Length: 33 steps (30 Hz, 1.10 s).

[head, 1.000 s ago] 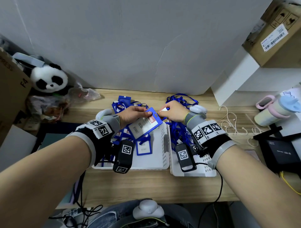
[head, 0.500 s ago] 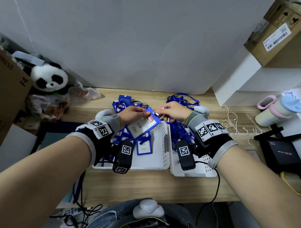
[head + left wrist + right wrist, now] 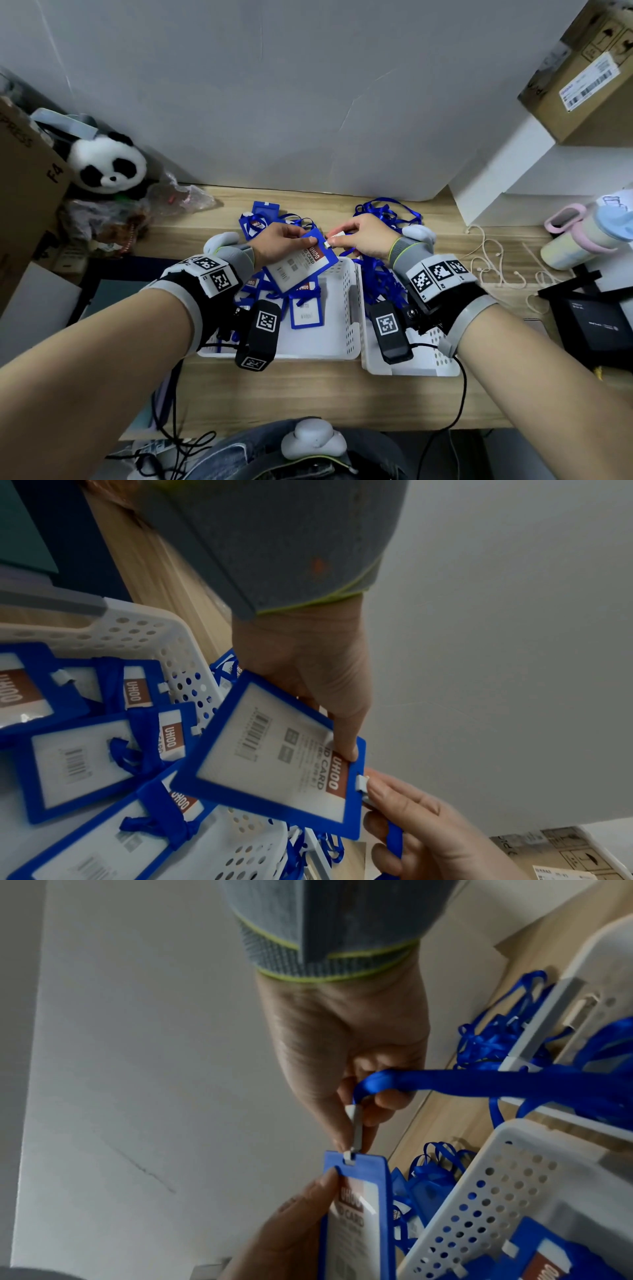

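A blue ID badge holder hangs tilted above the left white basket. My left hand grips it near its top edge, thumb on the front. My right hand pinches the pale clip of a blue lanyard. The clip's tip sits at the slot in the holder's top edge. The lanyard trails back to the right white basket, which holds a tangle of blue lanyards.
Several finished badge holders lie in the left basket, with more holders and lanyards on the wooden desk behind. A panda plush and cardboard box sit far left. A pastel bottle, white cord and black box sit right.
The right hand has edged slightly left, bringing the clip against the holder's top slot. The left hand keeps its grip on the holder, almost still.
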Tool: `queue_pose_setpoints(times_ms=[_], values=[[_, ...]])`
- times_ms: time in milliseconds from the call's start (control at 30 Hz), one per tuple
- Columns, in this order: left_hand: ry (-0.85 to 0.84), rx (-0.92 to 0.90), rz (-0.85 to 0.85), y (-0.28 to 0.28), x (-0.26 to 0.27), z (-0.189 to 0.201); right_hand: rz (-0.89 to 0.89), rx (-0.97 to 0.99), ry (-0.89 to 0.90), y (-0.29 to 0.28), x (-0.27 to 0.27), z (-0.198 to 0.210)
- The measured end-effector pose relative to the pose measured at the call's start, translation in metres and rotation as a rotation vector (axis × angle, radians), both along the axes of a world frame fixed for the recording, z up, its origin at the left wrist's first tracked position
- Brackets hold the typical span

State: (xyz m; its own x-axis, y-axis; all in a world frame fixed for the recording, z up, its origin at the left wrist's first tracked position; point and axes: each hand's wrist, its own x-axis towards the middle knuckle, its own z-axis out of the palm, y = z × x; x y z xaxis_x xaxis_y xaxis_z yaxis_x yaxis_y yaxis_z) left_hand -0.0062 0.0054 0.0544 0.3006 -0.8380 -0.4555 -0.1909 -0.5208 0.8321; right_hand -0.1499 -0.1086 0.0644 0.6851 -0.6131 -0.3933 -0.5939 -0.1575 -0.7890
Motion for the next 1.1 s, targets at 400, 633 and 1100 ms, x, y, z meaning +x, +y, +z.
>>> queue_pose_setpoints(times_ms=[400,633,1100], values=[[0.021,0.031,-0.031,0.005,0.008,0.0,0.109,-0.063,0.026,0.003,0.007,-0.006],[0.013,0.11,-0.052,0.005,0.008,0.001,0.073,-0.149,0.005,0.005,0.008,-0.008],[0.29,0.068,0.18,0.014,0.021,-0.009,-0.205,0.06,-0.176,-0.012,-0.007,-0.01]])
